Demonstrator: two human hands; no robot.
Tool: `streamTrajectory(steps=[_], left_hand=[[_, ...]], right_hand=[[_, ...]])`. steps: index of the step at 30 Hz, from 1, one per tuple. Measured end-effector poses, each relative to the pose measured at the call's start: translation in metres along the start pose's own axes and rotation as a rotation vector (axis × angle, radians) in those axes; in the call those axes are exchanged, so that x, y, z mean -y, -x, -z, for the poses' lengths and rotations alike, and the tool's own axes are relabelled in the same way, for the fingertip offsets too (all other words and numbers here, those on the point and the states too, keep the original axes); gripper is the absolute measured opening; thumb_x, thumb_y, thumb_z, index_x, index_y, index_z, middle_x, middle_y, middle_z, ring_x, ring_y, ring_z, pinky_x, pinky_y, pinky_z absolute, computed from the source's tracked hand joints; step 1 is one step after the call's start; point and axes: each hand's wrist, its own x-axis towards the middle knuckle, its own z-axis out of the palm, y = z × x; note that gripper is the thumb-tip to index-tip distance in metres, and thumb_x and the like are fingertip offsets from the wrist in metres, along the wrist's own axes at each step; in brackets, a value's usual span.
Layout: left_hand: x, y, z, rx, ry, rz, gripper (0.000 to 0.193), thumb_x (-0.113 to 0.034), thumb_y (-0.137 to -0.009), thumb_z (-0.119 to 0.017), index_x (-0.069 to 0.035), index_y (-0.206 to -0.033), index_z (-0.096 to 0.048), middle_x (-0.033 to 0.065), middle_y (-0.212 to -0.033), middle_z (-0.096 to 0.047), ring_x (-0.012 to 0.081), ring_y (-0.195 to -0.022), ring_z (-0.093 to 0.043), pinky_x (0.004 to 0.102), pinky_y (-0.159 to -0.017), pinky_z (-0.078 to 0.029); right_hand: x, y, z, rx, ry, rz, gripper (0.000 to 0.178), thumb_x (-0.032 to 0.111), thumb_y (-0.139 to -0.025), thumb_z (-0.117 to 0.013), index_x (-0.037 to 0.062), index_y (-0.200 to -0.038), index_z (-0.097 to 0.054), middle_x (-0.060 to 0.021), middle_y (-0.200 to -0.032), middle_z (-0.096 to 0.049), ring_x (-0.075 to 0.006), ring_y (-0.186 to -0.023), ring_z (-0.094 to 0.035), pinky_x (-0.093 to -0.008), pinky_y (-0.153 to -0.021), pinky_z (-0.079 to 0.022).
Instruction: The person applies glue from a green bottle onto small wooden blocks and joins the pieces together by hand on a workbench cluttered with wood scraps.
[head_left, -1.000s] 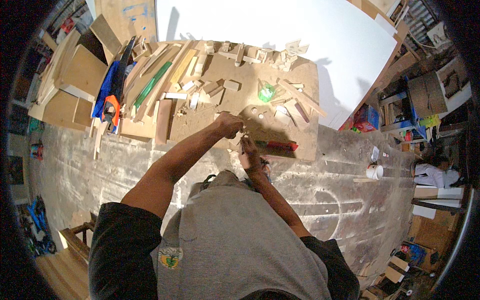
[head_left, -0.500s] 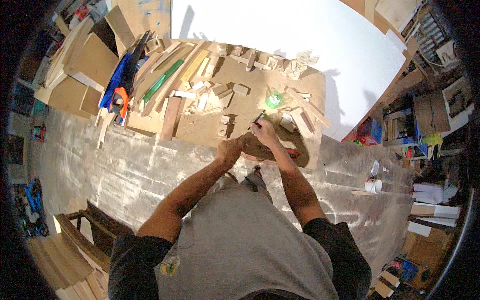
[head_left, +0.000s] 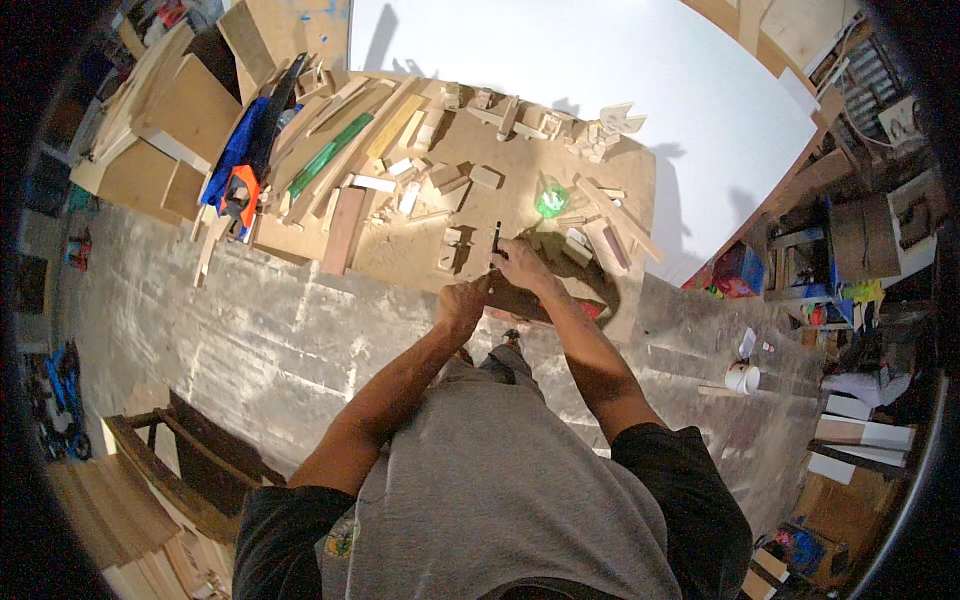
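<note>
My right hand (head_left: 522,266) is closed round a slim dark pencil or pen (head_left: 497,232), which stands nearly upright from the fingers over the front edge of the workbench (head_left: 400,270). Just left of it and a little nearer to me, my left hand (head_left: 459,304) is closed; whatever it grips is too small and dark to make out. A small notched wooden piece (head_left: 449,249) lies on the bench ahead of my left hand. Beyond my right hand is a green see-through container (head_left: 550,199). A red object, partly covered by my right forearm, shows beside it.
Wood strips (head_left: 345,140) and a handsaw with an orange handle (head_left: 241,190) lie at the bench's left. Small wooden blocks (head_left: 486,177) are scattered mid-bench. A long batten (head_left: 620,218) lies on the right. A white board (head_left: 580,50) stretches behind. A white bucket (head_left: 741,378) stands on the floor.
The pencil or pen has swung from leaning right to nearly upright, and my right hand has shifted slightly left toward my left hand. The left hand stays closed in about the same place.
</note>
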Motion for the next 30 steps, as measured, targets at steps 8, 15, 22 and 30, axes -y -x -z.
streamTrajectory(steps=[8, 15, 22, 30], left_hand=[[0.006, 0.000, 0.016, 0.058, 0.035, -0.045, 0.069, -0.013, -0.090, -0.057, -0.019, -0.151, -0.025, 0.0040, -0.090, -0.072, 0.0189, -0.077, -0.071, 0.0309, -0.058, -0.053], [0.011, 0.001, 0.024, 0.109, 0.016, -0.046, 0.074, -0.011, -0.090, -0.055, -0.028, -0.154, -0.020, 0.0040, -0.096, -0.073, 0.0189, -0.077, -0.071, 0.0312, -0.059, -0.053], [0.015, 0.001, 0.030, 0.072, 0.072, -0.068, 0.074, -0.011, -0.090, -0.055, -0.028, -0.153, -0.020, 0.0031, -0.099, -0.072, 0.0192, -0.075, -0.071, 0.0328, -0.058, -0.053], [0.018, 0.004, 0.034, 0.030, 0.104, -0.074, 0.077, -0.012, -0.089, -0.058, -0.030, -0.152, -0.019, 0.0029, -0.094, -0.073, 0.0197, -0.069, -0.071, 0.0330, -0.054, -0.053]], right_hand=[[-0.018, 0.009, -0.008, -0.129, -0.017, -0.098, 0.024, 0.022, -0.092, -0.060, -0.0023, -0.091, -0.064, -0.0181, -0.081, -0.067, -0.0299, -0.076, -0.065, -0.0402, -0.071, -0.050], [-0.009, 0.027, -0.015, -0.275, 0.022, -0.118, 0.023, 0.021, -0.091, -0.061, -0.0003, -0.095, -0.067, -0.0176, -0.084, -0.069, -0.0330, -0.081, -0.066, -0.0407, -0.073, -0.051], [-0.034, 0.034, -0.046, -0.494, 0.101, -0.141, 0.024, 0.021, -0.091, -0.062, -0.0008, -0.098, -0.067, -0.0198, -0.091, -0.068, -0.0363, -0.086, -0.065, -0.0428, -0.077, -0.050], [0.012, 0.048, -0.041, -0.595, -0.045, -0.169, 0.026, 0.025, -0.093, -0.061, 0.0004, -0.099, -0.066, -0.0202, -0.093, -0.066, -0.0387, -0.088, -0.063, -0.0437, -0.079, -0.049]])
